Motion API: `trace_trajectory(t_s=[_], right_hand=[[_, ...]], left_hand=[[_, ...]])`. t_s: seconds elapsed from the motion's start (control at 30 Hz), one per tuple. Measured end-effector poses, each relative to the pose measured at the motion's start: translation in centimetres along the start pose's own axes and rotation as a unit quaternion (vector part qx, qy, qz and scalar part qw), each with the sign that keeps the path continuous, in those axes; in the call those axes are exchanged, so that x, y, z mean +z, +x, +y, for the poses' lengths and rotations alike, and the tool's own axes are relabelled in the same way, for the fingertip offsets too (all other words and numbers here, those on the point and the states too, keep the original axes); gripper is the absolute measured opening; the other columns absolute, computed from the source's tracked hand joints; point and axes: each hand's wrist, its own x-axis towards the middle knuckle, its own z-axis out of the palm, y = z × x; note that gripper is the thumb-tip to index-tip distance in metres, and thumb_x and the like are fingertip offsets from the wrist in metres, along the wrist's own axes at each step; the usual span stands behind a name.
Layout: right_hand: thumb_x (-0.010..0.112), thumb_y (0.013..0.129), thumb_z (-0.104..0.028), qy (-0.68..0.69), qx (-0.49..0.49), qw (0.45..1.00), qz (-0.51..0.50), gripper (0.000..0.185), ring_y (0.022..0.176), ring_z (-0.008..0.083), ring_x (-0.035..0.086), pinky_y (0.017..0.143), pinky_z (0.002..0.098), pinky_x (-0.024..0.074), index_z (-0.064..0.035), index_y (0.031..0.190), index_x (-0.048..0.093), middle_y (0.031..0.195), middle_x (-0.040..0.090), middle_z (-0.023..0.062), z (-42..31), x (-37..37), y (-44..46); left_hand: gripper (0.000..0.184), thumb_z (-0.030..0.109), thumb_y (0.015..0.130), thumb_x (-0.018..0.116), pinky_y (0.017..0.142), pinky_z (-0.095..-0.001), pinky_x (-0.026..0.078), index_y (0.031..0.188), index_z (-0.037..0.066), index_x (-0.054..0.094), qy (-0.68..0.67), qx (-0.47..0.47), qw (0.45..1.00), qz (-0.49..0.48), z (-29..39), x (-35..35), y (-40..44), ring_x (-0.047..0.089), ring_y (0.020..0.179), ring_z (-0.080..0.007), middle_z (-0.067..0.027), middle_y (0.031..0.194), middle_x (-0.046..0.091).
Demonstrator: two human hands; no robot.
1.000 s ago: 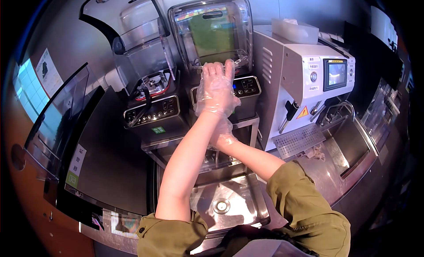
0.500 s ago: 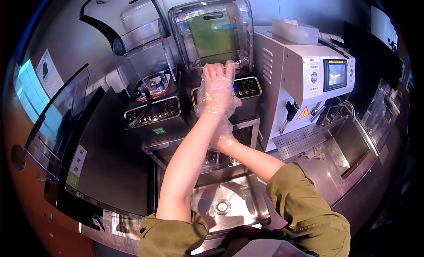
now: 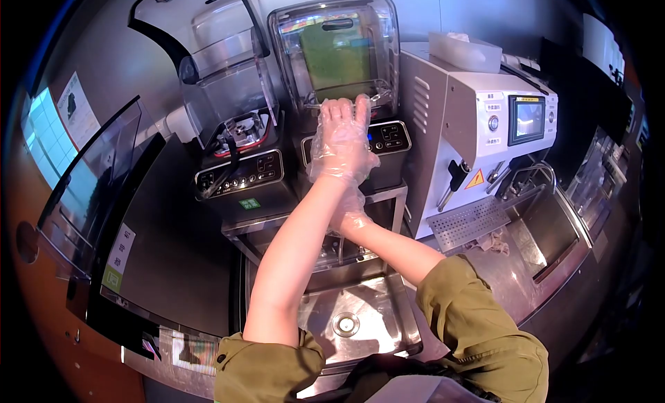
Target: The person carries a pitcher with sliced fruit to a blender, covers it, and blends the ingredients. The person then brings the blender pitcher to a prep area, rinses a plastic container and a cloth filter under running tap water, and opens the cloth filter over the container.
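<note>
Reaching toward the upright blender cover [image 3: 338, 60] straight ahead, your left hand [image 3: 344, 150], nearer, has fingers slightly spread; your right hand's [image 3: 352, 207] fingers are hidden, I can't tell.

Two blenders [image 3: 391, 173] stand left of the dispenser [image 3: 471, 105], behind a sink [image 3: 377, 309].
</note>
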Motion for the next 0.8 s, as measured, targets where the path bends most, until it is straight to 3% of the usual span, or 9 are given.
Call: trace_trajectory(t_s=[0.03,0.13,0.23,0.3,0.37,0.5,0.63,0.73,0.8], right_hand=[[0.04,0.083,-0.022,0.053,0.018,0.998,-0.002,0.038,0.113,0.0201,0.039,0.092,0.0348,0.0331,-0.0135,0.12,0.04,0.123,0.041,0.0037,0.0,-0.3,-0.2],[0.042,0.082,-0.023,-0.2,-0.056,0.977,0.049,0.036,0.11,0.0196,0.042,0.089,0.0336,0.0354,-0.0142,0.117,0.044,0.12,0.044,0.0021,0.3,2.2,0.6],[0.044,0.08,-0.023,-0.146,-0.026,0.988,0.035,0.036,0.105,0.0186,0.047,0.084,0.0331,0.0382,-0.0147,0.115,0.046,0.116,0.048,0.0014,0.2,2.9,1.0],[0.044,0.08,-0.023,-0.478,-0.021,0.86,0.177,0.035,0.103,0.0188,0.048,0.082,0.0326,0.0392,-0.0149,0.115,0.046,0.114,0.049,0.0015,1.1,8.3,2.4],[0.044,0.08,-0.024,-0.601,-0.008,0.761,0.245,0.035,0.102,0.0189,0.049,0.081,0.0324,0.0399,-0.015,0.114,0.046,0.113,0.05,0.0015,1.5,11.4,3.2],[0.044,0.08,-0.025,-0.521,0.029,0.81,0.266,0.034,0.099,0.0188,0.05,0.08,0.0327,0.0404,-0.015,0.113,0.047,0.11,0.051,0.0018,1.1,14.4,4.3],[0.042,0.082,-0.026,-0.145,0.01,0.978,0.151,0.033,0.097,0.0189,0.051,0.079,0.0323,0.0407,-0.0138,0.113,0.046,0.108,0.052,0.0032,0.7,7.4,2.1],[0.04,0.084,-0.027,0.09,0.034,0.978,0.184,0.032,0.095,0.0189,0.052,0.079,0.0312,0.041,-0.0127,0.113,0.044,0.107,0.052,0.0041,0.6,6.9,1.7],[0.04,0.084,-0.027,0.197,0.069,0.968,0.138,0.032,0.097,0.0177,0.051,0.081,0.0294,0.0402,-0.0125,0.113,0.043,0.108,0.051,0.0046,0.6,6.5,1.6]], left_hand=[[0.098,0.033,0.039,0.078,0.096,-0.0439,0.02,0.119,0.002,0.03,-0.002,0.0,1.0,0.005,0.0,0.1,0.0,0.035,0.105,-0.0349,-0.0184,0.103,0.04],[0.098,0.033,0.039,0.078,0.096,-0.0441,0.019,0.119,0.002,0.03,-0.005,-0.001,1.0,0.007,0.2,-0.1,0.0,0.035,0.105,-0.0349,-0.0184,0.103,0.04],[0.098,0.032,0.039,0.078,0.096,-0.0441,0.019,0.119,0.002,0.03,-0.009,-0.002,1.0,0.002,0.2,-0.3,-0.1,0.035,0.105,-0.0349,-0.0183,0.103,0.04],[0.098,0.032,0.04,0.078,0.096,-0.0441,0.019,0.119,0.002,0.03,-0.007,-0.003,1.0,0.0,0.2,-0.2,-0.1,0.034,0.105,-0.0349,-0.0183,0.103,0.04],[0.098,0.032,0.04,0.077,0.096,-0.0441,0.019,0.119,0.002,0.03,-0.001,-0.004,1.0,-0.002,0.2,-0.1,-0.1,0.034,0.105,-0.0349,-0.0183,0.103,0.04],[0.097,0.031,0.039,0.077,0.096,-0.0438,0.019,0.119,0.002,0.03,-0.001,-0.001,1.0,0.007,0.1,0.1,-0.1,0.034,0.105,-0.0347,-0.0183,0.103,0.04],[0.098,0.032,0.039,0.077,0.096,-0.0434,0.019,0.119,0.002,0.03,-0.004,-0.003,1.0,0.002,0.2,0.0,0.0,0.034,0.105,-0.0347,-0.0184,0.103,0.04],[0.098,0.032,0.039,0.077,0.096,-0.0431,0.019,0.119,0.002,0.03,-0.006,-0.001,1.0,0.005,0.2,0.1,-0.1,0.034,0.105,-0.0348,-0.0185,0.104,0.04],[0.098,0.033,0.039,0.077,0.096,-0.043,0.018,0.119,0.001,0.03,-0.004,0.0,1.0,0.004,0.2,0.1,-0.1,0.034,0.105,-0.0348,-0.0185,0.104,0.04]])
